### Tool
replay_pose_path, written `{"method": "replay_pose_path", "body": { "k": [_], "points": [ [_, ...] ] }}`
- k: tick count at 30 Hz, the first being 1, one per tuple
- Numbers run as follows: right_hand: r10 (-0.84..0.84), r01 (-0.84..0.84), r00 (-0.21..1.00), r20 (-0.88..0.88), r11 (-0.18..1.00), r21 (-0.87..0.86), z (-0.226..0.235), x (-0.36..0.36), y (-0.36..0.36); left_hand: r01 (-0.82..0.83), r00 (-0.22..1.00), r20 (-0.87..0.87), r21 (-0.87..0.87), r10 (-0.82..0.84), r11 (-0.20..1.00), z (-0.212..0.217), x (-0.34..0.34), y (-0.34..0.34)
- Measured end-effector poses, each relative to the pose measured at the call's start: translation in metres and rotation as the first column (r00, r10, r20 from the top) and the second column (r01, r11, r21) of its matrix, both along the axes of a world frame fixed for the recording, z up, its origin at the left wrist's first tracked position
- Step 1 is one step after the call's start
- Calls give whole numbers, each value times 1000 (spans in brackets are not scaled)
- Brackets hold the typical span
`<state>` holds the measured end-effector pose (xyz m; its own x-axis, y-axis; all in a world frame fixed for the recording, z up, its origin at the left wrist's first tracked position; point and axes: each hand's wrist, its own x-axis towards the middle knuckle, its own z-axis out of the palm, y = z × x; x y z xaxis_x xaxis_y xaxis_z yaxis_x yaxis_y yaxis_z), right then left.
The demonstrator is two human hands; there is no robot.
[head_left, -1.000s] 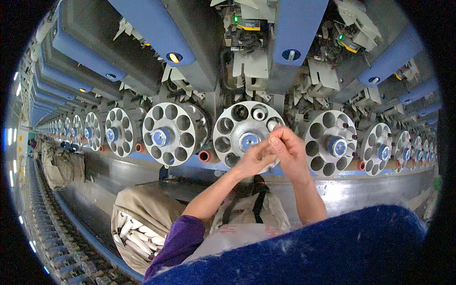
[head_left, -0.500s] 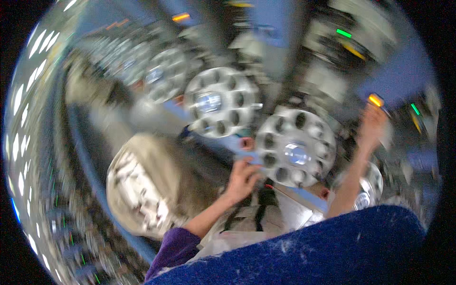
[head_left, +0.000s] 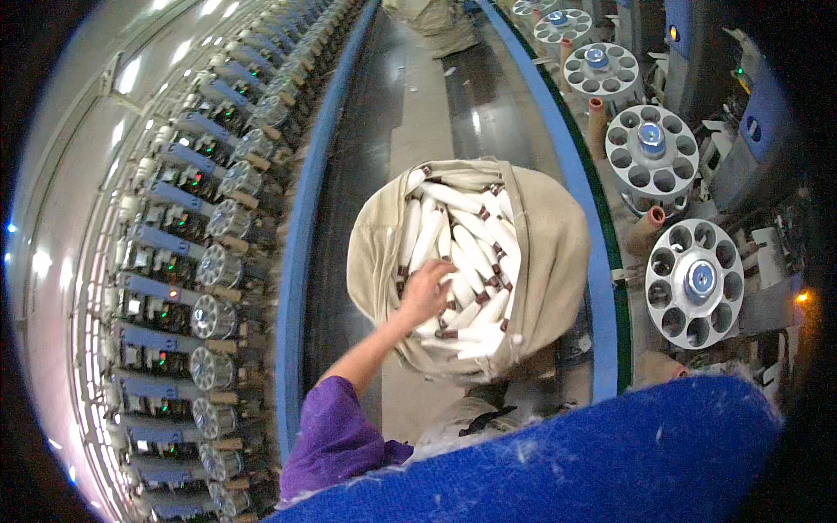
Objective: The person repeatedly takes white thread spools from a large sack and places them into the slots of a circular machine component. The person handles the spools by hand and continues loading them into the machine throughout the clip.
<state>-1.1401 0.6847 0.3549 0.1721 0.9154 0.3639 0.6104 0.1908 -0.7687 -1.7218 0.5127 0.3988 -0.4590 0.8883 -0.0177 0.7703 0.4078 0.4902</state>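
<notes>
A large beige cloth sack (head_left: 554,253) stands open in the aisle in front of me, full of white yarn bobbins (head_left: 472,253) with dark brown tips. The bobbins lie heaped at different angles. My left hand (head_left: 425,295) reaches into the near left part of the heap. Its fingers are curled round a bobbin among the others; the fingertips are partly hidden. A purple sleeve (head_left: 336,436) covers the upper part of that arm. My right hand is out of sight.
Machine rows with blue rails (head_left: 301,261) flank the aisle. At right stand round metal magazines with holes (head_left: 695,283) and pinkish-brown cones (head_left: 645,228). Another beige sack (head_left: 432,22) sits farther up the aisle. Blue lint-flecked cloth (head_left: 558,462) fills the lower edge.
The view has swung from the right-hand machines to the sack. My left hand has gone from beside a magazine into the bobbins. My right hand, raised at the machine before, has left the view.
</notes>
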Motion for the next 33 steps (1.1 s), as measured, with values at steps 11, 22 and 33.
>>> {"method": "replay_pose_path", "body": {
  "k": [11, 22, 33],
  "points": [
    [789, -670, 538, 297, 614, -417, -7, -511, -25, 464, -212, -207, -882, -955, 88, -68, -192, 15],
    [671, -731, 616, 413, 683, -18, 3, -501, 19, 719, -190, 110, -661, -976, -214, -27, -189, 73],
    [275, -785, 252, -928, 619, -29, 12, -423, -27, -50, 139, 917, 383, -373, 922, 52, -110, 57]
  ]
}}
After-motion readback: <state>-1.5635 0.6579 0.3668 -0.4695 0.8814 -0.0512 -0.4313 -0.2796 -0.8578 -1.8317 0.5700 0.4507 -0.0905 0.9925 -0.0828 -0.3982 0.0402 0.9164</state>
